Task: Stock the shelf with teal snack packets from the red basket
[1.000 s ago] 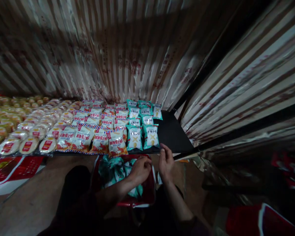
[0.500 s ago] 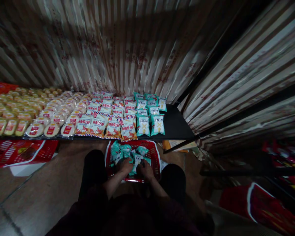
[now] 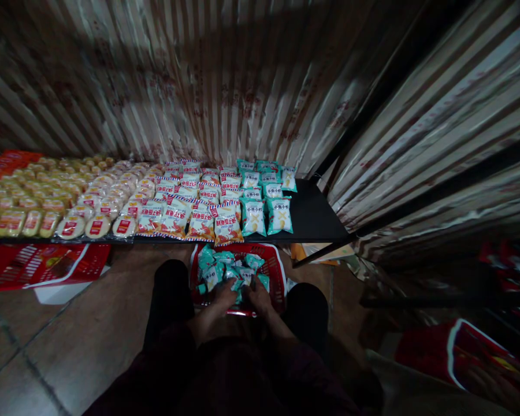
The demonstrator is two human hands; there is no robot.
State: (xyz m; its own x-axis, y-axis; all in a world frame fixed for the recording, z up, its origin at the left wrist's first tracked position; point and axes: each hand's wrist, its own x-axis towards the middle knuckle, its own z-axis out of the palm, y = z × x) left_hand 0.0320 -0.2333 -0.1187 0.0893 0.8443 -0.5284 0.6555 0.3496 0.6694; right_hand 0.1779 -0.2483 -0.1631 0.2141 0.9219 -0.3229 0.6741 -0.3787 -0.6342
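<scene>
Between my knees stands a red basket [image 3: 279, 271] with a white rim, holding several small teal-and-white snack bags [image 3: 212, 277]. Both hands reach into it. My left hand [image 3: 225, 294] has its fingers closed on a teal snack bag [image 3: 234, 284] near the basket's middle. Just to the right, my right hand [image 3: 259, 296] grips another bag [image 3: 247, 274] by its edge. Shadow hides part of the fingers. Above the basket, matching teal bags [image 3: 254, 216] stand in two columns on the black shelf [image 3: 314, 214], beside rows of orange-and-white snack bags [image 3: 203, 222].
Wrapped round cakes [image 3: 97, 226] and yellow packs [image 3: 8, 222] fill the shelf's left part. A second red basket [image 3: 86, 263] sits beneath it. Black metal bars [image 3: 325, 253] frame the right side, with another red basket [image 3: 429, 349] low at right. Striped curtain [image 3: 225, 86] hangs behind.
The view has shifted slightly, so the shelf and basket appear a little to the right. Both hands stay among the bags in the basket, and the bags between them have shifted a little.
</scene>
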